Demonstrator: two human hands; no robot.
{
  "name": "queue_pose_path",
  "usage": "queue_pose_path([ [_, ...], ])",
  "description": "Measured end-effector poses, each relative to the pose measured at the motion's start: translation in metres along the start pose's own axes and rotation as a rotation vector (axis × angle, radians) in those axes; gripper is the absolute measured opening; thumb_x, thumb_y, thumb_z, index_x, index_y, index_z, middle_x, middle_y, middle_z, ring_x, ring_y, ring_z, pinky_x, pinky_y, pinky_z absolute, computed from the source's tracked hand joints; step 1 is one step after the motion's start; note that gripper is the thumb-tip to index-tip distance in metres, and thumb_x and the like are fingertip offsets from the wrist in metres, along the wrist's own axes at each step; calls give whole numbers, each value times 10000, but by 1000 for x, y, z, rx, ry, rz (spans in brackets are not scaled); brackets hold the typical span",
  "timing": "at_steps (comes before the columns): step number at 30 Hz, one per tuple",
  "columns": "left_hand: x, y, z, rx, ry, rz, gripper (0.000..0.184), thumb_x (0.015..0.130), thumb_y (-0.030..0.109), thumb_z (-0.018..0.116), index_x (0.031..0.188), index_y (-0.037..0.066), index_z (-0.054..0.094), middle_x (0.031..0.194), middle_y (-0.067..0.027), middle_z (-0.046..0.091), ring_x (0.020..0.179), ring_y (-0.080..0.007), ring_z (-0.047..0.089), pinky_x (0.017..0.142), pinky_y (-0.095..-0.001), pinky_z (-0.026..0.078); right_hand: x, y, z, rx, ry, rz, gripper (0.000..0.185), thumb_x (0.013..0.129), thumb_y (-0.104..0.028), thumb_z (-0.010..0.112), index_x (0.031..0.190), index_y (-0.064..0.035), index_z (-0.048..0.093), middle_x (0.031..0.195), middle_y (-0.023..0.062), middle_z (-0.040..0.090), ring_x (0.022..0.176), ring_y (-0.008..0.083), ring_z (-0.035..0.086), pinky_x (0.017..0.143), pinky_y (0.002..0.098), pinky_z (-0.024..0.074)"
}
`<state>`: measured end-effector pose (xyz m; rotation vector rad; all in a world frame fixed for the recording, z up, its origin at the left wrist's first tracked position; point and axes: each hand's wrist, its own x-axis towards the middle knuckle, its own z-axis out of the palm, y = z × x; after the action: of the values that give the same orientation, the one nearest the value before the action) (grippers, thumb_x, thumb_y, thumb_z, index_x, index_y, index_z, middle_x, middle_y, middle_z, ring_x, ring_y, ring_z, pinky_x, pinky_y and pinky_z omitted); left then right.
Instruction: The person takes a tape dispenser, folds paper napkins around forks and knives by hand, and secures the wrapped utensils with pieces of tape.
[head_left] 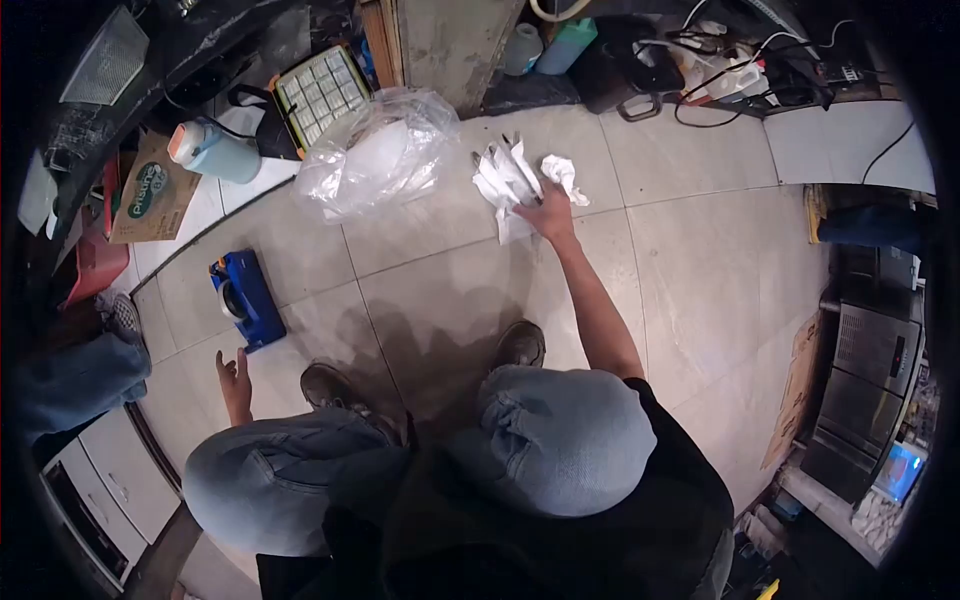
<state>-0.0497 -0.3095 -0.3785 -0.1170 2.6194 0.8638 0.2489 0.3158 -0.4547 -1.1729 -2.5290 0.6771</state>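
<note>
On the tiled floor ahead of me, my right hand has its thumb and fingers around the near end of a bundle of crumpled white paper. Several slim, shiny metal pieces that look like cutlery lie in the paper; their exact kind is too small to tell. Right beside that hand sits another wad of white paper. My left hand hangs open near my left knee, fingers apart and holding nothing. Just beyond its fingertips lies a blue tape dispenser with a roll in it.
A clear plastic bag lies left of the paper, by a yellow-edged case. A spray-type bottle and cardboard stand at the left. Cables and containers line the back. Another person's jeans-clad leg shows at left.
</note>
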Motion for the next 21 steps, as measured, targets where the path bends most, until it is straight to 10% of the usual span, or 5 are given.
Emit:
queue_pose_path([
  [5,5,23,-1,149,173,129,779,915,455,644,1485,46,304,1260,-259,548,1215,-350,511,941,-403,418,1,-9,-4,151,-102,86,577,645,-278,826,1090,7,595,990,214,660,892,361,657,818,420,529],
  [13,-51,256,-52,214,134,891,568,921,224,661,1405,43,426,1224,-156,598,1145,-255,564,903,-406,437,6,-43,2,-180,-251,175,472,701,-302,748,1048,-11,617,999,205,670,936,361,662,830,437,544],
  [21,-117,372,30,641,-560,1849,511,762,142,714,1242,61,560,943,-102,636,914,-291,613,828,-409,487,5,-32,5,-232,-281,76,456,726,-301,711,1060,-4,620,934,215,672,917,370,663,818,452,541],
])
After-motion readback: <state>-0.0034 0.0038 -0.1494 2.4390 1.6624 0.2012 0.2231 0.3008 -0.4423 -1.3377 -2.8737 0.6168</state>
